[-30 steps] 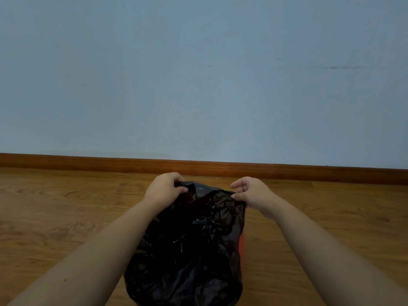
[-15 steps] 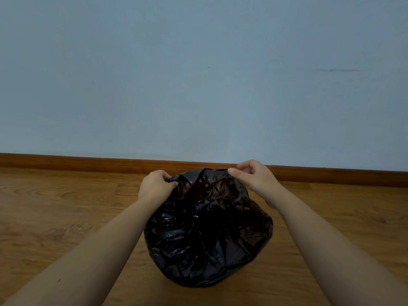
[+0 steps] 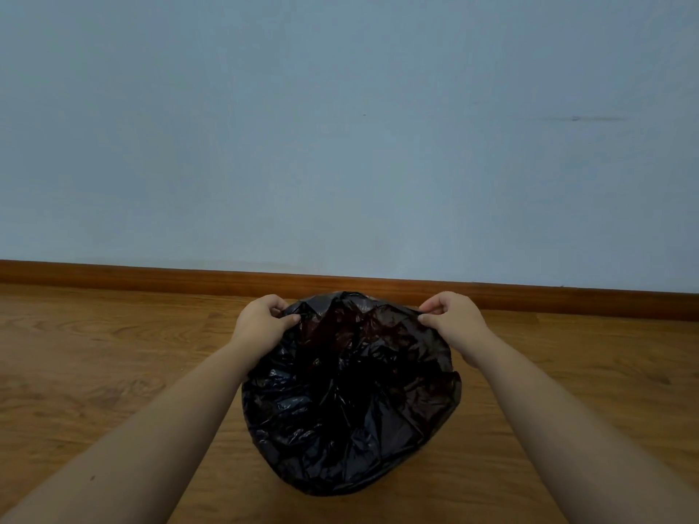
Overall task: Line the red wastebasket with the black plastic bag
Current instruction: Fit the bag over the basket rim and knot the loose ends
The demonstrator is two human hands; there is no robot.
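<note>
Spreading the crinkled black plastic bag (image 3: 348, 402).
I pinch its rim: left hand (image 3: 261, 323) at ten o'clock, right hand (image 3: 452, 319) at two; best pulled outward evenly.

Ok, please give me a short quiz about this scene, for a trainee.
1. True or false: the left hand and the right hand each pinch the rim of the crumpled black plastic bag.
2. The ground around the bag is: A) brown wooden floor; B) grey carpet; C) white tiles.
3. Fill in: along the pale blue wall runs a brown wooden ___.
Key: 1 true; 2 A; 3 baseboard.
</note>
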